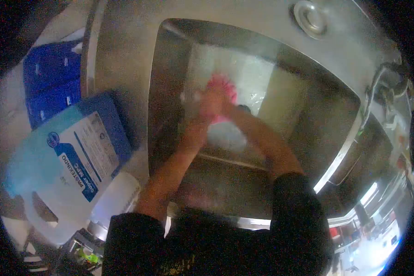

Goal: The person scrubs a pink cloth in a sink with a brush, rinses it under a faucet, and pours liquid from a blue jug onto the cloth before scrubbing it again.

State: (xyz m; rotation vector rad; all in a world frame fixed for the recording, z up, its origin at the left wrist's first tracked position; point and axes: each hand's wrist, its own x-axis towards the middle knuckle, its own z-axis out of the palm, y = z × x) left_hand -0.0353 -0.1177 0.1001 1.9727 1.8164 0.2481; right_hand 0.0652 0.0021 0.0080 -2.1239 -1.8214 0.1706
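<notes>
Both arms reach down into a deep metal sink (170, 69). My left hand (209, 108) and my right hand (226, 106) are pressed together around a bright pink, ruffled item (223, 83), perhaps a cloth or scrubber. Pink shows above and below the fingers. Under the hands lies a pale, shiny rectangular surface (248, 73), which looks wet. A whitish, blurred patch (226, 137) is just below them. The fingers are blurred, and which one grips more firmly is not clear.
A large jug (73, 165) with a blue and white label stands left of the sink. Blue boxes (53, 76) are behind it. A metal faucet (388, 87) is at the right, near a second basin (368, 161). A round metal fitting (310, 18) sits at the top.
</notes>
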